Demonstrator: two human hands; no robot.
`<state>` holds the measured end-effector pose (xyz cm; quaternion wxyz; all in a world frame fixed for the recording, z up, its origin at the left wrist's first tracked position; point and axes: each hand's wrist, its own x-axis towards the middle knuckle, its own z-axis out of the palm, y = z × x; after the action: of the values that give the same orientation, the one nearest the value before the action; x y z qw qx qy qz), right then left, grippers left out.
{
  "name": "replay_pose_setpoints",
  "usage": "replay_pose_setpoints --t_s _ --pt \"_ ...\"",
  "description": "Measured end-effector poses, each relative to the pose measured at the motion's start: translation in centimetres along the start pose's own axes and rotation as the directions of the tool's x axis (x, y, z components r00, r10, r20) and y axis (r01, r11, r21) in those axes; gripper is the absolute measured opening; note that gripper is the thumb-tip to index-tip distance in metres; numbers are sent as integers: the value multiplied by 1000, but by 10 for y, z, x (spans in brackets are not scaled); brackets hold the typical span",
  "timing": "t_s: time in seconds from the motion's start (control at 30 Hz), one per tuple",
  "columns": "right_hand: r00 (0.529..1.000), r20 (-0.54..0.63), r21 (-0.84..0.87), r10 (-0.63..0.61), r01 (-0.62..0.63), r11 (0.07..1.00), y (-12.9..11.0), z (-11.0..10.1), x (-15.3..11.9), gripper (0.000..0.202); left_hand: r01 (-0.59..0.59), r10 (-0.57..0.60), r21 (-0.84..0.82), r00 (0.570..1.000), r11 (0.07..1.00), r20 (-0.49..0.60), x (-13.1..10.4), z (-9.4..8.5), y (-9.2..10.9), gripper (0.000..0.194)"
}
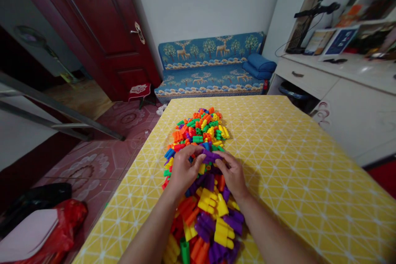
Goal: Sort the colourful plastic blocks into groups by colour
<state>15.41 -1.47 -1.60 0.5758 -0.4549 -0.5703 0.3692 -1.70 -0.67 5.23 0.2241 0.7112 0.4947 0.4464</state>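
Observation:
Between my two hands is a purple plastic building block, held just above a long heap of similar pieces. My left hand pinches its left end between thumb and fingers. At its other end, my right hand grips it the same way. Below and beyond my hands spreads the heap of bullet-shaped blocks, with yellow blocks, orange blocks, purple blocks and green blocks mixed together. My hands and forearms cover parts of the heap.
The heap lies on a table with a yellow patterned cloth. Past the table's far edge stands a blue sofa. A white cabinet is at the right. On the floor at left are a red bag and a small red stool.

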Motion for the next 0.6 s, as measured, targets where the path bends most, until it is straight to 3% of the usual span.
replay_pose_setpoints --t_s 0.13,0.2,0.3,0.37,0.47,0.53,0.6 --pt "964 -228 112 134 -111 988 12 -2 6 38 69 -76 -39 976 997 -204 3 -8 -3 23" --pt "954 -263 150 145 -108 983 17 -2 9 47 75 -82 -36 968 997 -238 6 -12 -8 25" --pt "985 -169 21 46 -43 999 18 -1 11 58 -5 17 75 987 997 -162 8 -14 -16 38" --pt "995 -93 -110 -48 38 993 14 -3 11 49 -36 50 126 992 991 -112 8 -14 -23 47" --pt "985 -55 -213 -165 149 965 3 -12 13 27 -31 39 162 998 986 -44 8 -15 -36 37" --pt "988 -7 -252 -154 147 957 -5 -23 17 20 -37 38 207 999 978 1 8 -17 -46 32" --pt "993 110 -355 -49 85 931 -15 -33 22 19 -51 45 268 999 962 30 8 -19 -55 31"
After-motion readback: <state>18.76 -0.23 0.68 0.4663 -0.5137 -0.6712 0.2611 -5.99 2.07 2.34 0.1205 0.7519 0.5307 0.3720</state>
